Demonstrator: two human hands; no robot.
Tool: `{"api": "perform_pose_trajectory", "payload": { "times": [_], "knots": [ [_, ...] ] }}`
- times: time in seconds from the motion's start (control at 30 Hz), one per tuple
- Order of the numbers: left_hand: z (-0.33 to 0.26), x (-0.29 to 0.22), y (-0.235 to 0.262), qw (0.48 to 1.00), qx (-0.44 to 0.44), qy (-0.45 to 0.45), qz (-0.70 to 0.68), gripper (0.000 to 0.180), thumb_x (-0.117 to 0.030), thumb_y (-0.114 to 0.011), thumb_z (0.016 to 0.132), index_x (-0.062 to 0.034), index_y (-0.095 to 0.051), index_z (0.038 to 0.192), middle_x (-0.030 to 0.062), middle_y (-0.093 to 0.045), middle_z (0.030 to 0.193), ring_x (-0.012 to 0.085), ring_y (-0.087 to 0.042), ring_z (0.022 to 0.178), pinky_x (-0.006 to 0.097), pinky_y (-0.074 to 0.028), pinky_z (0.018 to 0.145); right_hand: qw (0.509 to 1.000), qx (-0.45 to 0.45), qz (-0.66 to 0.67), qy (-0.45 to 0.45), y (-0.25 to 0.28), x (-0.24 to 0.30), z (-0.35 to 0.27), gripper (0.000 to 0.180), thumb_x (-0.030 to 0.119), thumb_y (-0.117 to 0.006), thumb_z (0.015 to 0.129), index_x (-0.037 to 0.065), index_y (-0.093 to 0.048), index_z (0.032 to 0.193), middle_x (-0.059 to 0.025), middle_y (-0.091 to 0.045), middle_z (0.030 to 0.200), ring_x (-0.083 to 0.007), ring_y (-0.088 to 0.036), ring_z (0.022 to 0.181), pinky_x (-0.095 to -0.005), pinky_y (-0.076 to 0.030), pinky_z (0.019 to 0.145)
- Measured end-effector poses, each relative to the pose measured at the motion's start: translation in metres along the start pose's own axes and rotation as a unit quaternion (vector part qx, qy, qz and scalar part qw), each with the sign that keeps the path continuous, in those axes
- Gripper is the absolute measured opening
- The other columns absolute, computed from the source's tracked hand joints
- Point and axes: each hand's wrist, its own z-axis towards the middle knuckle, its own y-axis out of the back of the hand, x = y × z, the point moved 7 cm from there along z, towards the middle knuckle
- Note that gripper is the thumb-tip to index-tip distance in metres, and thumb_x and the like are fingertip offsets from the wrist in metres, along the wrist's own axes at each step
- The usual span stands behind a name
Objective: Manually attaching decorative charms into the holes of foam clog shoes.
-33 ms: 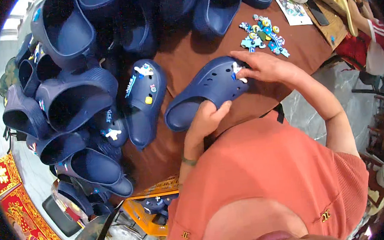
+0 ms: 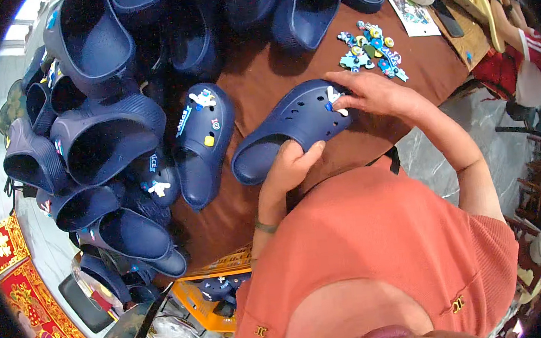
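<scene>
While the right hand bends around the toe of a navy shoe, its thumb lies against a white-and-blue charm there. Right fingers narrowed on the toe edge, tips partly hidden. Left hand grips the near rim, thumb along the outside, other fingers mostly out of sight at the opening. Shoe spans the space between both sets of fingers, over the brown tabletop; cannot tell whether the sole touches it. Loose charms heaped just beyond the right fingers; past them, a printed card and a dark phone. Left of the left fingers, a decorated shoe; farther left, a pile of navy shoes. Orange crate nearer the body, leftward of the left fingers, more shoes inside.
</scene>
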Motion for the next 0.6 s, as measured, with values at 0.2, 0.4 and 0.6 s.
{"api": "perform_pose_trajectory", "payload": {
  "times": [0.2,0.4,0.6],
  "knots": [
    [-0.002,0.004,0.006,0.993,-0.014,0.005,-0.118,0.043,-0.012,-0.061,0.085,0.0036,-0.053,0.124,0.0091,-0.057,0.121,0.0197,-0.053,0.113,0.032,-0.036,0.102,0.944,-0.319,0.081,-0.021,0.074,-0.048,-0.028,0.03,0.02,-0.066,0.087,0.0,-0.062,0.109,-0.0102,-0.068,0.097,-0.0189,-0.065,0.085,-0.0311,-0.051,0.076],
    [0.009,-0.002,0.011,0.979,-0.038,0.038,-0.197,0.039,-0.009,-0.062,0.08,0.0014,-0.059,0.117,0.0073,-0.062,0.113,0.0174,-0.056,0.105,0.031,-0.041,0.096,0.915,-0.395,0.009,-0.081,0.081,-0.088,-0.048,0.016,0.013,-0.066,0.085,0.003,-0.066,0.096,-0.0108,-0.068,0.092,-0.019,-0.064,0.082,-0.0317,-0.05,0.071],
    [0.017,-0.001,0.011,0.976,-0.096,0.042,-0.189,0.037,-0.01,-0.061,0.08,0.0042,-0.059,0.114,0.0083,-0.06,0.112,0.0175,-0.056,0.102,0.029,-0.042,0.092,0.965,-0.25,0.054,0.06,0.03,-0.034,-0.021,0.019,0.014,-0.067,0.083,0.002,-0.065,0.097,-0.0125,-0.063,0.097,-0.0262,-0.06,0.098,-0.0354,-0.047,0.084]
  ]
}}
